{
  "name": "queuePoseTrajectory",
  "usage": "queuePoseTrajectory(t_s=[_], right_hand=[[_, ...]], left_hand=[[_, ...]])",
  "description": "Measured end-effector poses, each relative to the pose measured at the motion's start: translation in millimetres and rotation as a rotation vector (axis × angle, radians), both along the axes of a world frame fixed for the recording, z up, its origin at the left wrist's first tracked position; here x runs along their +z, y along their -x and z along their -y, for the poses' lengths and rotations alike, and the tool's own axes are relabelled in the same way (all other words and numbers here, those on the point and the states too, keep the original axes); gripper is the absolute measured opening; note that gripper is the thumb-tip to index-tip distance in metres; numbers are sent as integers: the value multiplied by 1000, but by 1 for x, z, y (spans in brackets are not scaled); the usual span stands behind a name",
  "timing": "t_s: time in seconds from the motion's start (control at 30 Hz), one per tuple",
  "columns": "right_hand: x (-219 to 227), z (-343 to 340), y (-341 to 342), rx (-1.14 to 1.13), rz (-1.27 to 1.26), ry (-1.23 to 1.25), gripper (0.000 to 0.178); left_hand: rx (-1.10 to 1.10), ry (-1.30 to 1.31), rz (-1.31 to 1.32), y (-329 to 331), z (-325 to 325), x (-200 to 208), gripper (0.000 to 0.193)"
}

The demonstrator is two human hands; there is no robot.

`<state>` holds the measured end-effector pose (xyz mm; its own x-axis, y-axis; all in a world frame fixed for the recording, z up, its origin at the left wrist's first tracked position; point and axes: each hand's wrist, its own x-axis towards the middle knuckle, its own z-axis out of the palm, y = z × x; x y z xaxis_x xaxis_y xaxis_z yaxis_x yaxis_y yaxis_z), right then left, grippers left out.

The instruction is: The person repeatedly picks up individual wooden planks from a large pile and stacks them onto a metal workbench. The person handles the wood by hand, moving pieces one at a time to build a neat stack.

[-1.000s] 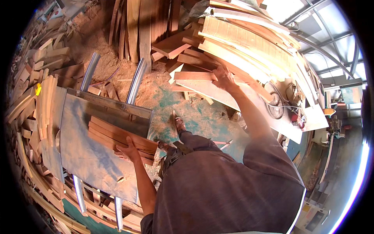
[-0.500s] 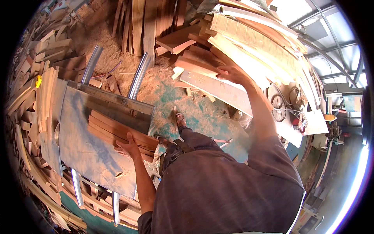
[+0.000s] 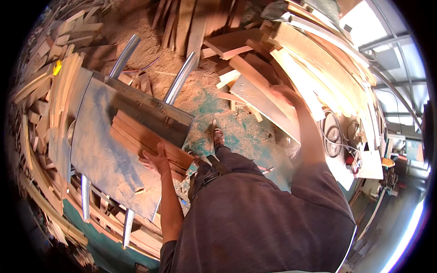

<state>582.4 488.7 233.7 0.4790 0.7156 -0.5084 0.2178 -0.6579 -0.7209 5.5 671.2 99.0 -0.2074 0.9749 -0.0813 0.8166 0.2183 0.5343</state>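
Observation:
On the metal saw table [image 3: 98,132] to the left lies a stack of reddish-brown wooden boards [image 3: 136,134] side by side. My left hand [image 3: 156,160] rests against the near end of this stack, its fingers spread. Over to the right, my right hand [image 3: 286,95] is closed on the edge of a long wooden board [image 3: 255,78], which slants above a pale flat panel [image 3: 259,102]. Blur and shade hide some of the right fingers.
Shiny metal rails [image 3: 180,78] stick out beyond the table. Offcuts [image 3: 41,123] heap up on the far left, and planks [image 3: 186,27] stand at the back. Long pale boards [image 3: 314,50] are piled at right, near a toothed wheel [image 3: 333,136]. Sawdust covers much of the green floor [image 3: 209,107].
The board in my right hand has swung to a steeper slant, and the hand has drawn slightly nearer. My left hand stays at the stack. The whole view has shifted somewhat.

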Motion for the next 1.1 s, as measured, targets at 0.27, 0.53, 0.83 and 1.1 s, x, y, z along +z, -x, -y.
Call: queuePoseTrajectory(t_s=[0.27, 0.53, 0.83, 1.1], right_hand=[[-11, -61, 84, 79, -291, -210, 50], [-16, -188, 259, 323, -188, -274, 44], [-90, -244, 421, 244, 257, -454, 38], [-95, -217, 385, 544, 337, -526, 27]], left_hand=[[87, 3, -134, -9, 10, 18, 102], [84, 34, -81, -12, 12, 37, 99], [45, 11, -185, -9, 10, 21, 99], [-21, 50, -5, -16, -4, 28, 95]])
